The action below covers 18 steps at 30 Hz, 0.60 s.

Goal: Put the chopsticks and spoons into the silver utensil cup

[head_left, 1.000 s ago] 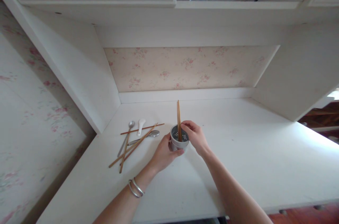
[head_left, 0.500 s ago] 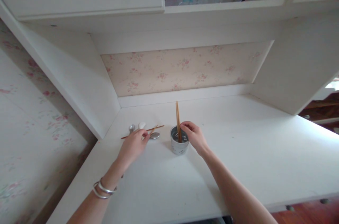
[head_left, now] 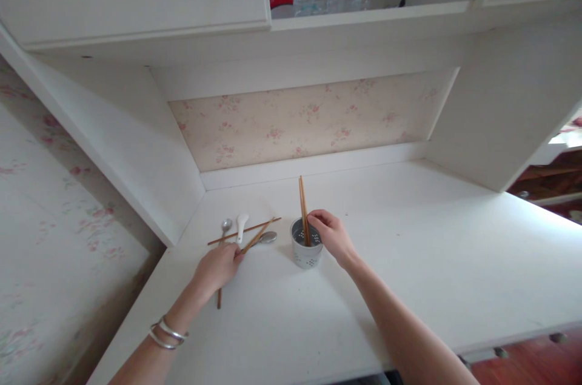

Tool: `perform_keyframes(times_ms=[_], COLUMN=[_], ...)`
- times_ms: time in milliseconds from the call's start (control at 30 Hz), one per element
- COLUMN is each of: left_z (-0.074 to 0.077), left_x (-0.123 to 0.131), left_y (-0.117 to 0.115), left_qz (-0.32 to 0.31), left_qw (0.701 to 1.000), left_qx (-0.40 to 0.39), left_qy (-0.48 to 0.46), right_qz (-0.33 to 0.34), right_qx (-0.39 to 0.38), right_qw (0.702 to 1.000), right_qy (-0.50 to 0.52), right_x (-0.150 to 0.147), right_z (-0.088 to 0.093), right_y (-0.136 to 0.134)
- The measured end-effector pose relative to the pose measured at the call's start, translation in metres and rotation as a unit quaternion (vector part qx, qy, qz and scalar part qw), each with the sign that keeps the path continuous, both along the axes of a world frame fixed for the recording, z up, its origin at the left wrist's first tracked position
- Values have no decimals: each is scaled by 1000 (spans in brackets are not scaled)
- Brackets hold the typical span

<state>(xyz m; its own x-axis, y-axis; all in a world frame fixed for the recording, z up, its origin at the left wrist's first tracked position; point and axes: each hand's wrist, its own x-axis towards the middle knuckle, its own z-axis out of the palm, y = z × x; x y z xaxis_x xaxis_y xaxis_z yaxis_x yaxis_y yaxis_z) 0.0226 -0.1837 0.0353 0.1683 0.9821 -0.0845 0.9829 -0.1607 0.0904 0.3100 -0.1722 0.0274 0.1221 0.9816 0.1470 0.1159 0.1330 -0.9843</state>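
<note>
**Snag and tip risks**

The left hand (head_left: 217, 267) is closed around loose chopsticks (head_left: 261, 232) crossing a metal spoon (head_left: 268, 237); lifting could drag it. The right hand (head_left: 334, 237) pinches upright chopsticks (head_left: 304, 206) inside the perforated grey holder (head_left: 305, 256); sideways pull could tip it.

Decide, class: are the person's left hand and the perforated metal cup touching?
Apart. The head view shows a strip of bare white tabletop between the left hand and the perforated metal cup.
</note>
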Motion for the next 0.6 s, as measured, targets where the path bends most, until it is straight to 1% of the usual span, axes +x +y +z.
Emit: perform_keyframes(times_ms=[267,400,533,600], left_z=[1,-2,-6,-5], left_x=[17,25,30,32], left_y=[-2,-5,-6,-6], left_qz=[-19,-14,-28,-25], left_qw=[999,998,993,993], left_qx=[29,27,57,71], left_qy=[16,54,99,96], right_qz=[0,0,1,0], right_qx=[-3,-3,0,1], right_qw=[1000,1000,1000,1000], right_qy=[0,1,-5,-8], right_x=[-1,0,0,0], right_z=[3,2,1,1], right_y=[-1,-1,-1,-1])
